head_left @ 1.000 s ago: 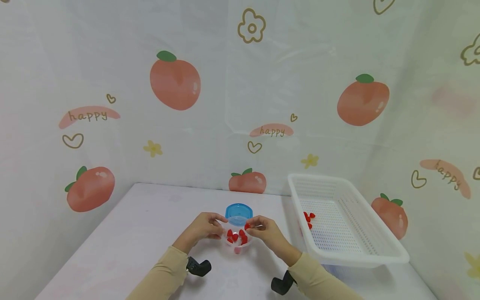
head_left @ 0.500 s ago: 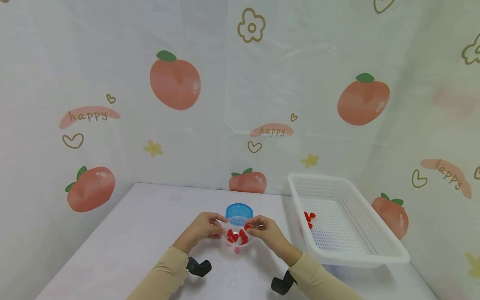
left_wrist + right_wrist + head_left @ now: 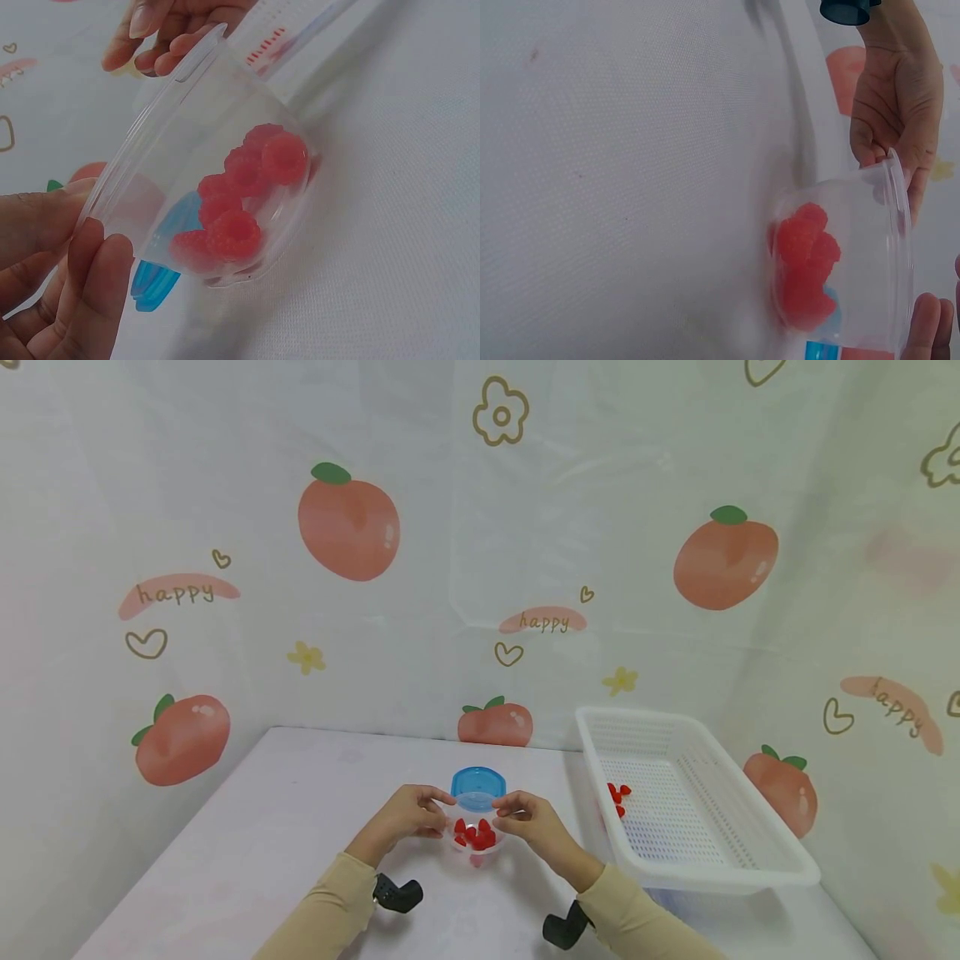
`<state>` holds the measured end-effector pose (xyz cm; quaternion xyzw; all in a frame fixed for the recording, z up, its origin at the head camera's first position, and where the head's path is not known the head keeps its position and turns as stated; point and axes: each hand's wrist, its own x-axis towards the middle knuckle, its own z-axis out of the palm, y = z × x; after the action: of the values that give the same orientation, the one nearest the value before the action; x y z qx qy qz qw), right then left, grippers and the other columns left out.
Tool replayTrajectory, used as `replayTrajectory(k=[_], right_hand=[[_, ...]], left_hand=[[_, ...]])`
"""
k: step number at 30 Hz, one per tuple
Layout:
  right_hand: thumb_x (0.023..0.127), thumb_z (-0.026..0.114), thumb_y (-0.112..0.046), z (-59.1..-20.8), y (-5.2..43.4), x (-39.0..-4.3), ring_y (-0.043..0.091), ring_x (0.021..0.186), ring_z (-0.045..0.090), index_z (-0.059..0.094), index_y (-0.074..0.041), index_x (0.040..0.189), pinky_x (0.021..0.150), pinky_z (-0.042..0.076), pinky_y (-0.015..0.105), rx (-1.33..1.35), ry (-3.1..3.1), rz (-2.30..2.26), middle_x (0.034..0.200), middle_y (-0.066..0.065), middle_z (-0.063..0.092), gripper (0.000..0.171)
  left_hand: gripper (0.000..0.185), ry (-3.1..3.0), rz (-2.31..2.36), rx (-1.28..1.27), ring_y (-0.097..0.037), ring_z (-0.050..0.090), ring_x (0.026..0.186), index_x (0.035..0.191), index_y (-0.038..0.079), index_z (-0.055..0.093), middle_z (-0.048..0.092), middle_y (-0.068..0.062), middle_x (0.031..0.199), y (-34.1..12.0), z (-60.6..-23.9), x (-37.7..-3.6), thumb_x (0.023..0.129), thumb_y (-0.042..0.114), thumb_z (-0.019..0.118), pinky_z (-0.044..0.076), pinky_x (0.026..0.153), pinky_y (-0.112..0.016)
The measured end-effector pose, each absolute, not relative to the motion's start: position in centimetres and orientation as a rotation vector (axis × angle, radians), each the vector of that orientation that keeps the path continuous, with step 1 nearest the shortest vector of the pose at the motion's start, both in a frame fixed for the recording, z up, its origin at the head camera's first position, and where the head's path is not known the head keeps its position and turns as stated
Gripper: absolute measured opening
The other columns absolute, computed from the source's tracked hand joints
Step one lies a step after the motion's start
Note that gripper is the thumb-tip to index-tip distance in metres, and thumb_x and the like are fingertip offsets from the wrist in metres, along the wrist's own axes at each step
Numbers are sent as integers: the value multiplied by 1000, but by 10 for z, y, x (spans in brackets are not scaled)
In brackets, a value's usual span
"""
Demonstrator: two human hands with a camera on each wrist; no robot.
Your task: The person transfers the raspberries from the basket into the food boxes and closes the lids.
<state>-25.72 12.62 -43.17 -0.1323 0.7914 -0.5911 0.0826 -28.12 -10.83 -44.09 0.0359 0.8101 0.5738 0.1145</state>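
Note:
A clear plastic container (image 3: 477, 850) stands upright on the table with several red raspberries (image 3: 244, 171) at its bottom. At its left side, my left hand (image 3: 409, 815) pinches the rim between thumb and fingers, plainly so in the left wrist view. Over the opposite side of the rim hovers my right hand (image 3: 531, 822), its fingers loosely bent and nothing between them. Those right fingertips (image 3: 926, 319) also show at the lower edge of the right wrist view. Right behind the container lies a blue lid (image 3: 477, 782).
A large white perforated basket (image 3: 750, 793) stands to the right, with several raspberries (image 3: 618, 795) along its left side. Black wrist devices (image 3: 397, 894) are worn at both cuffs. A printed curtain (image 3: 420, 652) hangs behind the white table (image 3: 300, 802).
My right hand has let go of the raspberry it pinched, and that berry has dropped into the container among the others. Both hands have stayed in place.

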Motion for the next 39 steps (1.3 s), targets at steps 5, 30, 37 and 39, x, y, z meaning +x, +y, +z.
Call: replayTrajectory(k=[5,30,37,39], right_hand=[[91,66,-11,-429,126,-255,14,87,61,59,7,116,86,56,32,-412,2366,-1763,102,12,61,32],[92,61,-1,-336,180,-268,10,96,61,59,-6,111,89,52,18,-406,2172,-2303,102,-1,56,20],[93,59,1,-321,217,-284,8,94,63,62,-16,103,89,52,18,-381,2126,-2506,99,-4,58,20],[92,59,3,-322,226,-290,7,92,63,62,-16,102,88,53,18,-381,2113,-2550,96,-3,59,21]], left_hand=[[29,2364,1686,112,-17,64,67,112,3,68,63,-9,81,-109,-440,-280,83,3,72,60,69,-32],[30,2385,1662,117,-17,64,69,112,4,68,63,-9,82,-110,-440,-278,83,4,73,60,70,-32],[30,2385,1664,124,-17,64,68,113,3,68,63,-9,83,-110,-438,-279,83,6,73,60,70,-32],[30,2382,1666,124,-17,64,68,113,3,67,63,-9,83,-110,-439,-279,83,6,73,60,70,-32]])
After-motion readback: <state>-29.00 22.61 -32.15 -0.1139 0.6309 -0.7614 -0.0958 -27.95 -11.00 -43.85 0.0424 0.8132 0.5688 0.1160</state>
